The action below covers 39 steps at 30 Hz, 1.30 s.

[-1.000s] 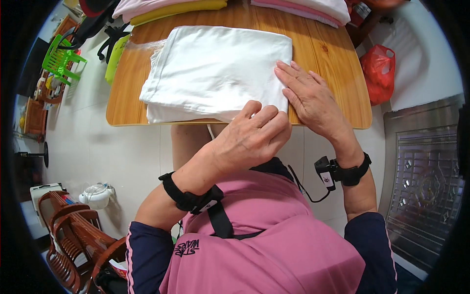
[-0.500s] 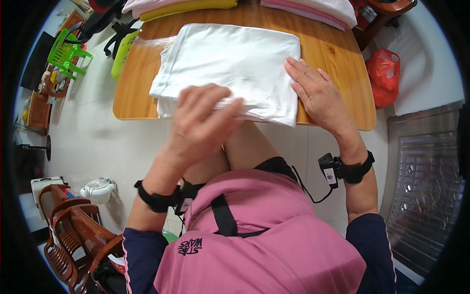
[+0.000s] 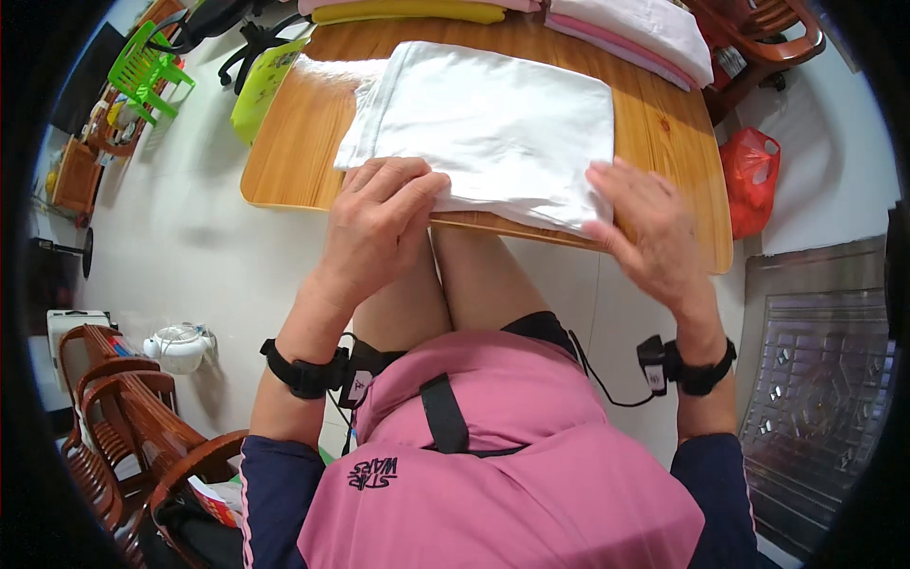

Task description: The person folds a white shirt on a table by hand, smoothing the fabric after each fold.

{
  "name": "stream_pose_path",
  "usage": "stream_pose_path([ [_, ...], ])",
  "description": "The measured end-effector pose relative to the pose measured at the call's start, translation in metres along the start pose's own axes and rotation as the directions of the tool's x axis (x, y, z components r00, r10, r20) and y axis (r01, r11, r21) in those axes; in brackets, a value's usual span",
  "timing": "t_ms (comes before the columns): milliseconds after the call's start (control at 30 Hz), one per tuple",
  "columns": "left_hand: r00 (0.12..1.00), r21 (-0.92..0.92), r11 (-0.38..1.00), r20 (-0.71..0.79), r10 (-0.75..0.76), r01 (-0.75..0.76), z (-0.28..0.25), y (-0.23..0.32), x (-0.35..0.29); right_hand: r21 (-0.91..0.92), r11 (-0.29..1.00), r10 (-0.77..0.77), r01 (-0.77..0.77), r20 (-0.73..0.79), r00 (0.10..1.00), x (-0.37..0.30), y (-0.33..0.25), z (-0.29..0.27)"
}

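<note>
Resting at the near side of the wooden table [image 3: 673, 123], a folded white cloth [image 3: 502, 123] lies flat with its near edge along the table's rim, probably because that keeps the edge within easy reach of both hands. The left hand [image 3: 381, 213] bends its fingers over the near left part of the cloth; I cannot tell whether it pinches the fabric, since the fingertips and thumb are hidden. The right hand [image 3: 654, 228] is at the near right corner, thumb and fingers spread apart, though blur leaves the exact contact uncertain. With a hand at each end, the near edge seems to be kept straight and steady. Stacks sit at the far side, with a yellow cloth [image 3: 408, 13] on the left and a pink cloth [image 3: 621, 45] on the right, apparently set back to leave working room.

Compared with half a second ago, the left hand has shifted left from nearer the cloth's middle, while the right hand has slid nearer along the right edge.
</note>
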<state>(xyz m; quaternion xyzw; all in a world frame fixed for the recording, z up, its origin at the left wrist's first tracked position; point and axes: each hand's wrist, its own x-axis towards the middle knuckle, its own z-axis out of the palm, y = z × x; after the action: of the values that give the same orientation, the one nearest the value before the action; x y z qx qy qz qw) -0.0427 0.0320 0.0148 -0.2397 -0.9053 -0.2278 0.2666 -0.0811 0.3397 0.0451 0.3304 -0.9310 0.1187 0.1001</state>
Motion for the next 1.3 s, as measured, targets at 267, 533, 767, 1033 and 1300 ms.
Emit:
stream_pose_path([
  [267, 0.999, -0.010, 0.999, 0.035, -0.031, 0.032, 0.000, 0.009, 0.009, -0.002, 1.000, -0.008, 0.008, -0.075, 0.997, -0.011, 0.002, 0.010],
  [533, 0.990, -0.040, 0.990, -0.037, -0.133, 0.132, 0.021, 0.029, 0.016, -0.038, 0.997, 0.049, -0.061, -0.259, 0.965, -0.018, 0.006, 0.010],
  [767, 0.978, -0.089, 0.984, -0.129, -0.163, 0.153, 0.024, 0.027, 0.019, 0.125, 0.937, -0.266, 0.325, -0.345, 0.900, -0.004, -0.069, 0.035],
  [1033, 0.976, -0.053, 0.996, -0.201, -0.079, 0.069, 0.030, 0.026, 0.014, 0.075, 0.943, -0.271, 0.325, -0.395, 0.878, 0.034, -0.085, 0.059],
  [1300, 0.996, -0.037, 0.997, -0.056, -0.073, 0.071, 0.014, 0.025, 0.012, 0.101, 0.968, -0.198, 0.231, -0.266, 0.943, 0.014, -0.070, 0.053],
])
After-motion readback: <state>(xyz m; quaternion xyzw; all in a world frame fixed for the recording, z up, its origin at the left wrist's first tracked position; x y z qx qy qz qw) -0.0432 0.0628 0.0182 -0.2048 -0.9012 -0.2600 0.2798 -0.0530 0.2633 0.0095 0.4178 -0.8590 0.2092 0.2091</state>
